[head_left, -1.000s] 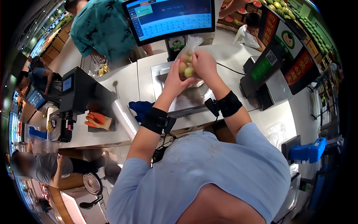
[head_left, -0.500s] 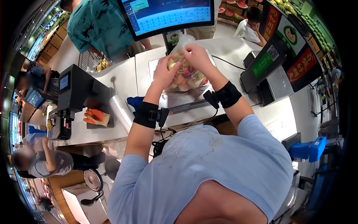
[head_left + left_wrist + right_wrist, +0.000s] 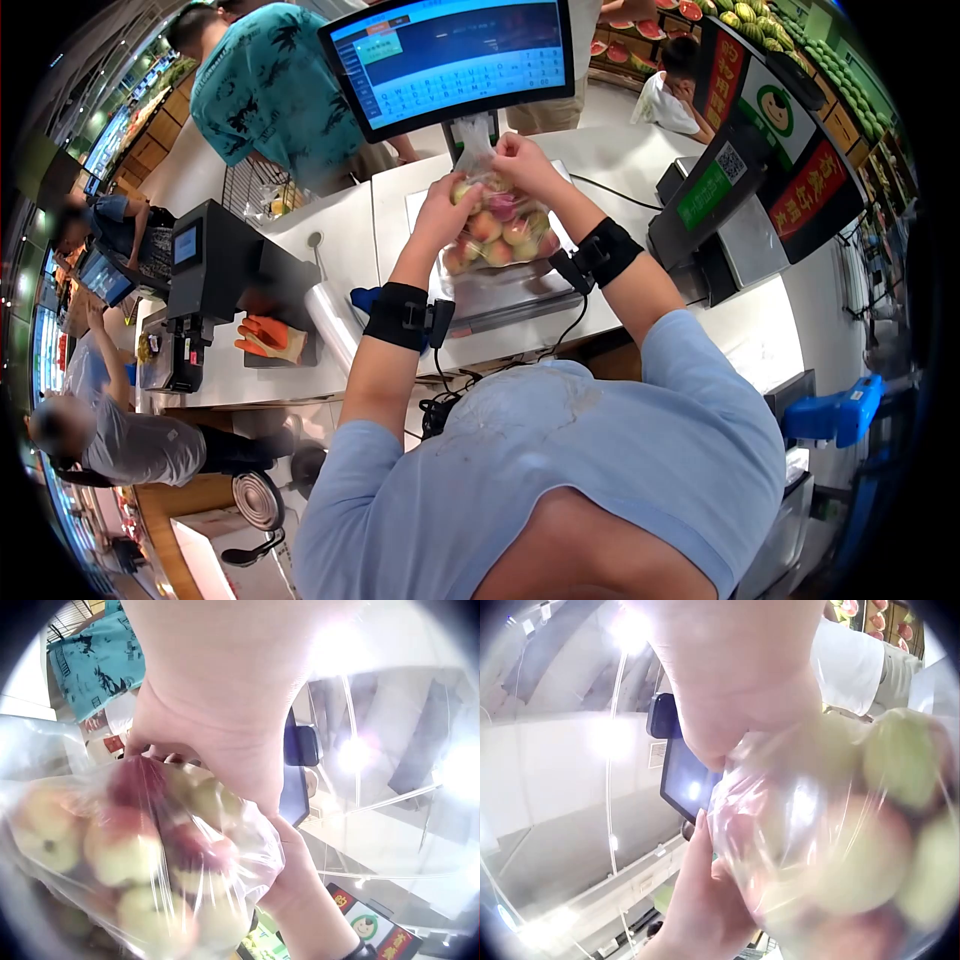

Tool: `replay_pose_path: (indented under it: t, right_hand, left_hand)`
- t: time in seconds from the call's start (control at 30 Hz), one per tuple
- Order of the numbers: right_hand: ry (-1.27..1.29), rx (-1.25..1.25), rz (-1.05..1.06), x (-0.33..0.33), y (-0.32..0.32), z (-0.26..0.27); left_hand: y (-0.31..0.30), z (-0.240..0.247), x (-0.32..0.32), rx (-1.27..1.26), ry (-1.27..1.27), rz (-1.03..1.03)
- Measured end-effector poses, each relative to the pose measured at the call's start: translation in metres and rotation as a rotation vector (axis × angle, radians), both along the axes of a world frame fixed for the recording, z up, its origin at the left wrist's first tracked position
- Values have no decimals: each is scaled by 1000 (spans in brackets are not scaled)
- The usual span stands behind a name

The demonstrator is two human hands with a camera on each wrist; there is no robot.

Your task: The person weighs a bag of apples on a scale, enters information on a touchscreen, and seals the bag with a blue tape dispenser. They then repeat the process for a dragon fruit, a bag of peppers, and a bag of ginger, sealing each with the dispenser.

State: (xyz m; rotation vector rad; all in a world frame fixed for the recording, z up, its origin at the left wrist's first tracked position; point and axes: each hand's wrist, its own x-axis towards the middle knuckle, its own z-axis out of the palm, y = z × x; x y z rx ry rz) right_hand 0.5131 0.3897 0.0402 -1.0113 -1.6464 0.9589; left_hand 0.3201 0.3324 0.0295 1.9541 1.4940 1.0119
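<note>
A clear plastic bag (image 3: 497, 240) full of round red-and-yellow fruit is over the scale's metal plate (image 3: 470, 318) in the head view. My left hand (image 3: 445, 212) grips the bag's upper left side, thumb against the fruit. At the gathered neck, my right hand (image 3: 528, 168) pinches the plastic with curled fingers. The left wrist view shows the bag (image 3: 142, 862) bulging below the left hand (image 3: 217, 742), the fruit pressed against the film. Close up in the right wrist view, the bag (image 3: 832, 847) hangs beside the right hand (image 3: 735, 690); that hand's fingertips are hidden.
A touchscreen monitor (image 3: 450, 65) stands right behind the bag. To the left are a black printer-like machine (image 3: 215, 260), orange-and-beige gloves (image 3: 272, 338) and a roll of plastic bags (image 3: 335, 325). A payment display (image 3: 715, 175) stands at right. Several people are around the counter.
The bag has swung from upright over the scale to tilted toward me, its fruit now facing my body and its neck toward the monitor. Both hands keep hold near its top.
</note>
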Motion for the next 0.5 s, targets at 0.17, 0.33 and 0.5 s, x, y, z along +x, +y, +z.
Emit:
replay_pose_path:
  t: [0.17,0.33,0.5]
  right_hand:
    - [164,-94,57,-3,6,-3]
    - [154,-107,135,-6,-5,25]
    - [181,-106,285,-4,-31,45]
  left_hand:
    - [13,14,-6,-244,-194,12]
    - [50,20,-10,-44,-42,-24]
    - [51,63,-1,-225,-89,-322]
